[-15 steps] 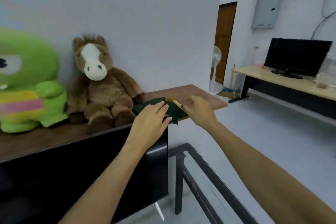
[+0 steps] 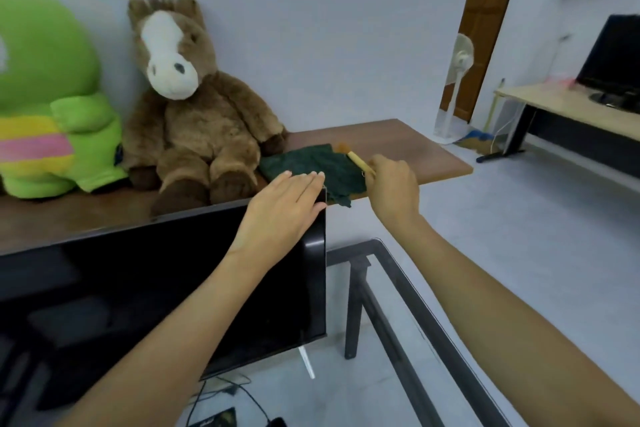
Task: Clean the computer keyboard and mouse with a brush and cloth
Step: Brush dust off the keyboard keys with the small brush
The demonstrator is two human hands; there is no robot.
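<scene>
A dark green cloth [image 2: 322, 167] lies on the brown wooden shelf [image 2: 408, 146] behind the monitor. On the cloth's right edge rests a small brush [image 2: 355, 157] with a pale wooden handle and orange bristles pointing away. My right hand [image 2: 394, 189] has its fingers closed around the near end of the brush handle. My left hand [image 2: 282, 215] is flat, fingers together, hovering over the monitor's top corner just short of the cloth. Neither keyboard nor mouse is clearly visible.
A black monitor [image 2: 156, 288] fills the lower left. A brown plush horse [image 2: 197, 104] and a green plush toy [image 2: 48, 97] sit on the shelf to the left of the cloth. A glass-topped table with a black frame [image 2: 398, 288] stands to the right. Cables [image 2: 242, 399] lie below.
The view has come closer to the shelf. My right hand has closed on the brush handle. My left hand has drawn back from the cloth to above the monitor's corner.
</scene>
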